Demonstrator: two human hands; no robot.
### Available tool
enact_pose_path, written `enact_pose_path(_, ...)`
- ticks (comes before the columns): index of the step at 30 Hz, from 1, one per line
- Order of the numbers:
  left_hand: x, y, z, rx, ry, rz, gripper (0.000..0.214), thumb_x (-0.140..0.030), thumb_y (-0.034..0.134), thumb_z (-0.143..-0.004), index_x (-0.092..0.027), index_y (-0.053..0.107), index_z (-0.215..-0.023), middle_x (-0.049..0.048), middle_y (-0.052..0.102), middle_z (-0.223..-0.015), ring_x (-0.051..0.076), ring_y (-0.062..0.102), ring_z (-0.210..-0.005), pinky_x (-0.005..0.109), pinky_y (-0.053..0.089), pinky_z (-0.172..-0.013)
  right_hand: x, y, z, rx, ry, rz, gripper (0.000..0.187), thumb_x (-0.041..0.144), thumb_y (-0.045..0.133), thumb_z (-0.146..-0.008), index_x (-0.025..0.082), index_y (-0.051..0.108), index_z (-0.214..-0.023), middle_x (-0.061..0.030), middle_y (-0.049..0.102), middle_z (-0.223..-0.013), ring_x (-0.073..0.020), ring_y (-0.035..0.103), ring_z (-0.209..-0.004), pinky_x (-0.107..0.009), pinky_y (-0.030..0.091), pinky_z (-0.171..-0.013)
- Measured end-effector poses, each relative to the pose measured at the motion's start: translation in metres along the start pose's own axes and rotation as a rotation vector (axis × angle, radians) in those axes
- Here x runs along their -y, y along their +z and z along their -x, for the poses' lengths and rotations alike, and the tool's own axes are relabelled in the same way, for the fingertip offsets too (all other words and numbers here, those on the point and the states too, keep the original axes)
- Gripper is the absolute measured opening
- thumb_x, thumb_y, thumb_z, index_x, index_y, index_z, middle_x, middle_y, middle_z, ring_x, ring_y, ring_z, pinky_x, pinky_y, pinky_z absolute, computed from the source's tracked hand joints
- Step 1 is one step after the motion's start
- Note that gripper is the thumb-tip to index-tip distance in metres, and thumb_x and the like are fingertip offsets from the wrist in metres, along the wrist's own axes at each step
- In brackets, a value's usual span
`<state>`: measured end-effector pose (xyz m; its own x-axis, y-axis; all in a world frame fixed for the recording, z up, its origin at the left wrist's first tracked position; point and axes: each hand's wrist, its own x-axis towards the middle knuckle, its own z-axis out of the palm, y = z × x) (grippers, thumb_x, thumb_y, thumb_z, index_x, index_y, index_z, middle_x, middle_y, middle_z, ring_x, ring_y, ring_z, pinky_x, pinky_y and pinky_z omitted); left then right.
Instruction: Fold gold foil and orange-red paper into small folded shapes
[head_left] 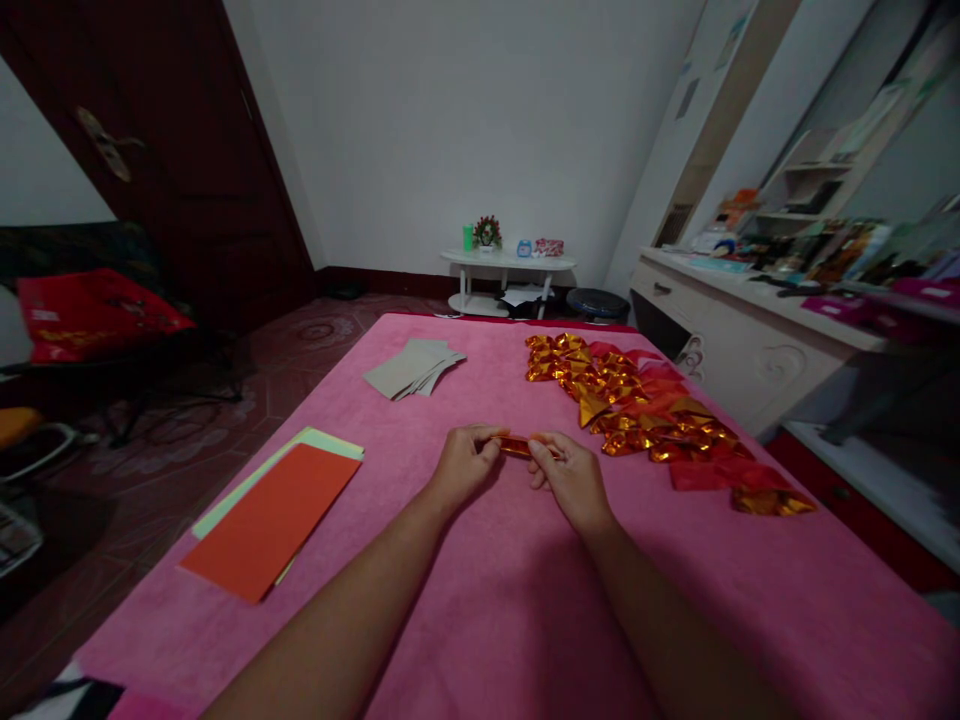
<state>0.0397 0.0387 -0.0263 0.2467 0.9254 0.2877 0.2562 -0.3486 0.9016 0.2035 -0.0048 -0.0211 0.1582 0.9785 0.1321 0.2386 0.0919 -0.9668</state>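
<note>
Two bare hands are pinching a narrow, folded strip of orange-gold foil paper (pixel 514 446) just above the middle of a pink cloth (pixel 465 620), the left hand (pixel 466 462) gripping one end and the right hand (pixel 571 478) the other, thumbs and fingers pressing together so that only a short, glinting span is showing between them. Fingers are hiding both ends, and how far they are extending cannot be told. The strip is looking very light and thin, probably bending readily and taking a crease, with its glossy face likely offering dry fingers little friction. A hard squeeze or tug would probably be wrinkling or tearing it, so the two ends are seeming the best places for a light hold between thumb and forefinger. To the right, gold foil pieces (pixel 637 440) and red pieces (pixel 701 474) are lying in rows on the cloth; to the left, an orange sheet (pixel 274 520) is resting over a pale green sheet (pixel 334 442), while grey cards (pixel 411 370) are fanning out farther off.
</note>
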Motion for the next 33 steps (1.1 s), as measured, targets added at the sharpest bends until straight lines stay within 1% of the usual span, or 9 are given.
enact_pose_path(4,0.003,0.002,0.0,0.005,-0.021,-0.016,0.032,-0.017,0.048,-0.081,-0.012,0.072,-0.101,0.0068,0.073,-0.081,0.015,0.064,-0.07,0.024,0.048,-0.064,-0.005,-0.002,-0.001,-0.045,-0.07,0.105,0.036,0.051,0.052,-0.085,0.017,0.063,-0.091,0.0008,0.061,-0.058,-0.0128,0.059,-0.044,-0.023,0.045,-0.045)
enact_pose_path(7,-0.002,0.001,0.001,-0.022,-0.02,-0.093,0.029,-0.017,0.049,-0.079,-0.013,0.074,-0.094,0.0053,0.072,-0.076,0.014,0.062,-0.066,0.023,0.045,-0.062,-0.005,-0.004,0.0,-0.066,-0.121,0.188,0.033,0.048,0.049,-0.088,0.019,0.063,-0.082,0.001,0.061,-0.056,-0.0123,0.058,-0.042,-0.023,0.044,-0.045)
enact_pose_path(10,-0.011,0.0,0.003,-0.06,-0.041,-0.312,0.024,-0.026,0.053,-0.081,-0.015,0.074,-0.083,0.0047,0.07,-0.072,0.014,0.058,-0.061,0.023,0.039,-0.058,-0.003,-0.005,0.001,-0.079,-0.151,0.226,0.03,0.045,0.049,-0.088,0.019,0.063,-0.081,0.0013,0.061,-0.056,-0.0121,0.057,-0.042,-0.023,0.044,-0.046)
enact_pose_path(13,-0.019,-0.002,0.007,-0.052,-0.074,-0.562,0.033,-0.039,0.048,-0.085,-0.017,0.071,-0.074,0.0053,0.067,-0.066,0.014,0.054,-0.057,0.024,0.029,-0.054,-0.002,-0.006,0.0,-0.089,-0.139,0.227,0.028,0.045,0.048,-0.088,0.02,0.063,-0.084,0.0012,0.062,-0.058,-0.013,0.057,-0.043,-0.024,0.043,-0.046)
enact_pose_path(15,-0.021,-0.002,0.009,-0.038,-0.064,-0.648,0.037,-0.04,0.045,-0.088,-0.018,0.069,-0.071,0.0061,0.067,-0.066,0.014,0.054,-0.057,0.025,0.025,-0.054,-0.002,-0.006,0.0,-0.126,-0.12,0.297,0.028,0.045,0.049,-0.087,0.021,0.062,-0.083,-0.0003,0.063,-0.06,-0.0148,0.058,-0.047,-0.025,0.041,-0.046)
enact_pose_path(18,-0.021,-0.001,0.011,-0.023,-0.039,-0.694,0.037,-0.038,0.043,-0.089,-0.019,0.069,-0.071,0.0065,0.068,-0.068,0.015,0.055,-0.059,0.026,0.023,-0.054,0.003,-0.006,-0.002,-0.189,-0.109,0.599,0.031,0.046,0.048,-0.088,0.021,0.064,-0.078,-0.0048,0.066,-0.064,-0.0178,0.06,-0.058,-0.026,0.036,-0.051)
enact_pose_path(21,-0.022,0.0,0.011,-0.005,-0.045,-0.741,0.038,-0.04,0.043,-0.089,-0.02,0.069,-0.072,0.0069,0.069,-0.07,0.016,0.056,-0.061,0.026,0.023,-0.054,0.01,-0.004,0.0,-0.185,-0.08,0.85,0.037,0.046,0.043,-0.091,0.021,0.067,-0.079,-0.008,0.068,-0.068,-0.0191,0.06,-0.063,-0.027,0.03,-0.053)
enact_pose_path(29,-0.024,0.003,0.01,-0.002,-0.054,-0.787,0.052,-0.047,0.032,-0.094,-0.02,0.071,-0.075,0.0091,0.07,-0.074,0.018,0.059,-0.065,0.027,0.025,-0.056,0.016,0.001,0.006,-0.105,-0.07,0.97,0.045,0.047,0.033,-0.095,0.026,0.073,-0.09,-0.0087,0.073,-0.079,-0.0197,0.064,-0.068,-0.028,0.029,-0.055)
enact_pose_path(33,-0.022,0.003,0.01,-0.015,-0.026,-0.774,0.056,-0.049,0.028,-0.094,-0.019,0.071,-0.075,0.0093,0.07,-0.072,0.019,0.059,-0.064,0.028,0.024,-0.055,0.018,0.003,0.007,-0.088,-0.074,1.027,0.048,0.047,0.032,-0.095,0.025,0.073,-0.086,-0.0103,0.073,-0.078,-0.0215,0.065,-0.068,-0.029,0.028,-0.055)
